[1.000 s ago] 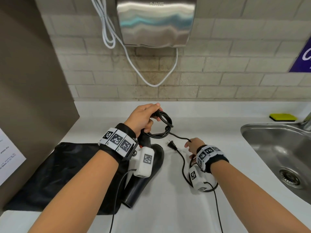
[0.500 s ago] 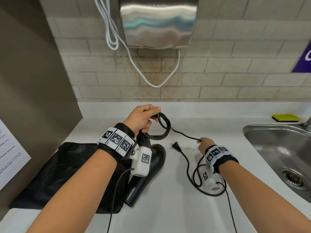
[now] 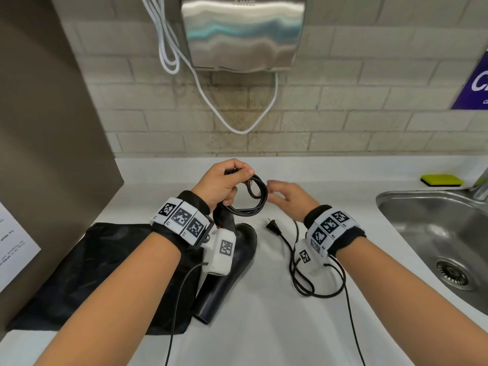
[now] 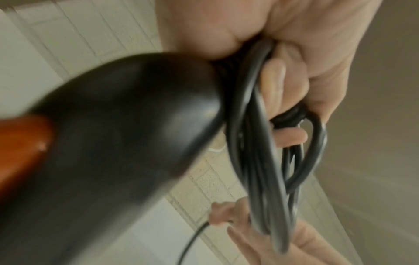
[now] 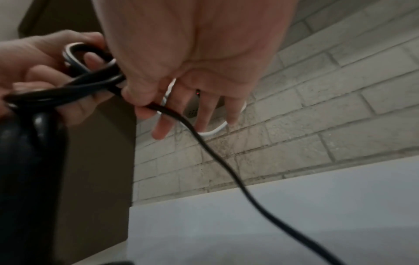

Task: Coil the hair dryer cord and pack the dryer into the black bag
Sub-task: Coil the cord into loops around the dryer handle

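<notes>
Black hair dryer, its cord partly coiled, beside a flat black bag.

The hair dryer is glossy black with a red-orange part on its body, seen in the left wrist view; its round barrel opening points toward the near edge of the counter, and its body overlaps the right edge of the bag. The cord is black, gathered into several loops above the dryer's far end. The loose remainder trails right and down to the counter, curves into 1 slack loop and ends in a 2-prong plug lying flat just right of the dryer. The bag lies crumpled and flat at the left.
</notes>
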`<state>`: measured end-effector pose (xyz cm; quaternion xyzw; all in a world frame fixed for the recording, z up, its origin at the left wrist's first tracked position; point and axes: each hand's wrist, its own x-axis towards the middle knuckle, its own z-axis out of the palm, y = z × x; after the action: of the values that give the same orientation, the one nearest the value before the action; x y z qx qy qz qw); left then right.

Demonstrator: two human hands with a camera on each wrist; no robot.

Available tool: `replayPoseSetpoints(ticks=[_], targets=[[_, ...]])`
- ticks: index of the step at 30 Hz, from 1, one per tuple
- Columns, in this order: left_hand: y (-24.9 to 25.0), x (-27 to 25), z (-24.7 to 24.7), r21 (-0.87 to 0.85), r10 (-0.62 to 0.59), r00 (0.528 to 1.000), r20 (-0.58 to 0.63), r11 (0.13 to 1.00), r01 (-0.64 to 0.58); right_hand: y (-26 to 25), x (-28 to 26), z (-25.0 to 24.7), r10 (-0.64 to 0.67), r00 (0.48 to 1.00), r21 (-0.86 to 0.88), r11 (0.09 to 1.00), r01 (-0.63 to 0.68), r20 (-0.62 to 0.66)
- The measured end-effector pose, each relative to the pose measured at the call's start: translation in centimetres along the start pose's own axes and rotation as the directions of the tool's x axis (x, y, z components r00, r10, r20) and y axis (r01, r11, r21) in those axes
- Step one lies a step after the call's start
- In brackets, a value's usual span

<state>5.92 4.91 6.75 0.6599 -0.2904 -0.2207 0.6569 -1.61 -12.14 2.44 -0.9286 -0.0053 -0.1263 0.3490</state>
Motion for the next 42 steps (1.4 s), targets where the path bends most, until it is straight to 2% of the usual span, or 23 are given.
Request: replayPoseSetpoints(ticks=[2, 5, 9, 13, 21, 25, 29, 34, 38, 42], targets=[[0.0, 0.0, -0.1, 0.006, 0.013, 1.000, -0.006, 1.000, -0.013, -0.9, 0.1, -0.9, 0.040, 0.995, -0.005, 0.999, -0.040, -0.087], [-0.1, 0.0, -0.3, 0.034, 0.007, 1.000, 0.008, 0.999, -0.007, -2.2, 0.7, -1.7, 0.027, 0.973, -0.152, 0.986, -0.063, -0.228], [0.1, 0.0, -0.3, 0.127, 0.003, 0.999, 0.043, 0.992, -0.009, -4.5, 1.2, -1.9, -0.104, 0.893, -0.272, 0.962, -0.022, -0.438], [0.3, 0.0, -0.1, 0.209, 0.000, 0.997, 0.083, 0.978, -0.017, -6.1, 1.3, -1.7, -0.171, 0.828, -0.296, 0.955, 0.006, -0.535], [0.8, -0.4, 0.4, 0.260, 0.000, 0.982, 0.189, 0.964, -0.050, -8.2, -0.1, -1.4, -0.271, 0.815, -0.267, 0.952, 0.149, -0.512], [0.5, -0.3, 0.3, 0.185, 0.025, 0.995, 0.094, 0.982, -0.042, -7.6, -1.1, -1.7, -0.285, 0.819, -0.262, 0.950, 0.171, -0.499], [0.1, 0.1, 0.0, 0.057, -0.016, 0.999, -0.048, 0.998, 0.019, -6.1, -2.1, -1.7, -0.153, 0.890, -0.124, 0.986, 0.109, -0.430], [0.2, 0.1, 0.0, 0.033, -0.011, 0.998, -0.064, 0.999, 0.014, -4.5, -3.3, 0.7, -0.129, 0.936, -0.029, 0.992, 0.126, -0.326], [0.2, -0.1, 0.0, 0.039, -0.006, 0.999, -0.048, 0.999, 0.008, -3.6, -3.3, 2.6, -0.100, 0.931, 0.053, 0.991, 0.126, -0.351], [0.1, -0.2, -0.1, 0.016, -0.009, 0.997, -0.079, 1.000, 0.010, -3.4, -2.9, 3.5, -0.097, 0.912, 0.057, 0.990, 0.131, -0.398]])
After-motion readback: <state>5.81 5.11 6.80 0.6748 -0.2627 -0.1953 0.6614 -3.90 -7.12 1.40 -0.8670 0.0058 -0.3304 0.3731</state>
